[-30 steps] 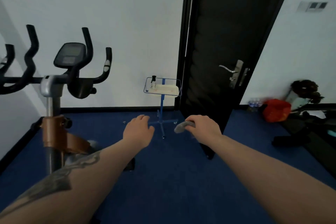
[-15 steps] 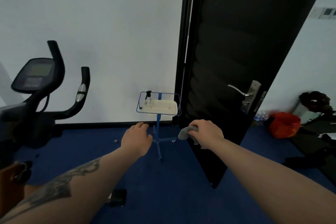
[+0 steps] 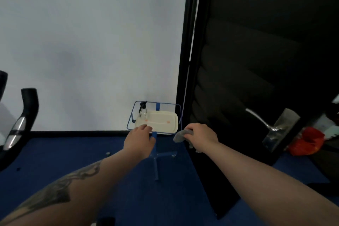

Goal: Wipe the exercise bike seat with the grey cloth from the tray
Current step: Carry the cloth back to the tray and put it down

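Observation:
My right hand (image 3: 200, 136) is closed around the bunched grey cloth (image 3: 180, 135), held just in front of the right end of the cream tray (image 3: 161, 121). The tray rests on a blue wire stand (image 3: 155, 152) against the white wall. My left hand (image 3: 140, 140) reaches toward the tray's near left edge with fingers loosely apart and holds nothing. Only a black handlebar (image 3: 22, 121) of the exercise bike shows at the far left. The bike seat is out of view.
A small pump bottle (image 3: 143, 110) stands at the tray's back left corner. A dark open door (image 3: 247, 82) with a metal handle (image 3: 260, 120) stands close on the right. A red bag (image 3: 306, 141) lies beyond it on the blue carpet (image 3: 73, 152).
The view has swung right and closer to the tray stand, so most of the bike has left the frame. Both hands now sit nearer the tray, the right one still gripping the cloth.

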{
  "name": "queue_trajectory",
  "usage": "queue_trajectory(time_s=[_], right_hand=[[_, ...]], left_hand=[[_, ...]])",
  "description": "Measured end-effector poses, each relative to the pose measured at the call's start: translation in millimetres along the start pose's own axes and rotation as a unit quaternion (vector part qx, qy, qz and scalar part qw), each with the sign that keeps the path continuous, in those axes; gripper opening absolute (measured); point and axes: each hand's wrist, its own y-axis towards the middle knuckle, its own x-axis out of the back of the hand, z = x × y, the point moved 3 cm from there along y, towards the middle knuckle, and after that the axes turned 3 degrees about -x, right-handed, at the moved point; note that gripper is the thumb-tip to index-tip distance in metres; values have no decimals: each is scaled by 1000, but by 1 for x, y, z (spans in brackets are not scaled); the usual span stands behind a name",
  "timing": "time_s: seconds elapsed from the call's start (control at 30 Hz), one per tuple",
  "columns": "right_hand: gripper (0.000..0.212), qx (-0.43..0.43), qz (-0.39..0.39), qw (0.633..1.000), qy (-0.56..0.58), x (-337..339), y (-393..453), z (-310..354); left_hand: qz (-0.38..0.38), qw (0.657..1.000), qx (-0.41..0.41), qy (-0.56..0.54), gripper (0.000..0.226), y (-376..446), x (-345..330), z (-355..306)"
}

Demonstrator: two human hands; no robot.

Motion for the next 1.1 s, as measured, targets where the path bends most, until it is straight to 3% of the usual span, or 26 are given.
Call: queue_trajectory(time_s=[0.27, 0.53, 0.9, 1.1], right_hand=[[23, 42, 61, 997, -2, -13, 117, -7], [25, 25, 90, 995, 17, -49, 214, -2], [24, -85, 177, 980, 30, -171, 375, 1], [19, -86, 151, 985, -5, -230, 442, -2]], left_hand=[[-6, 997, 70, -22, 45, 104, -10, 16], [38, 996, 80, -21, 46, 195, -40, 56], [183, 982, 43, -4, 48, 333, -113, 158], [241, 970, 28, -10, 48, 372, -162, 194]])
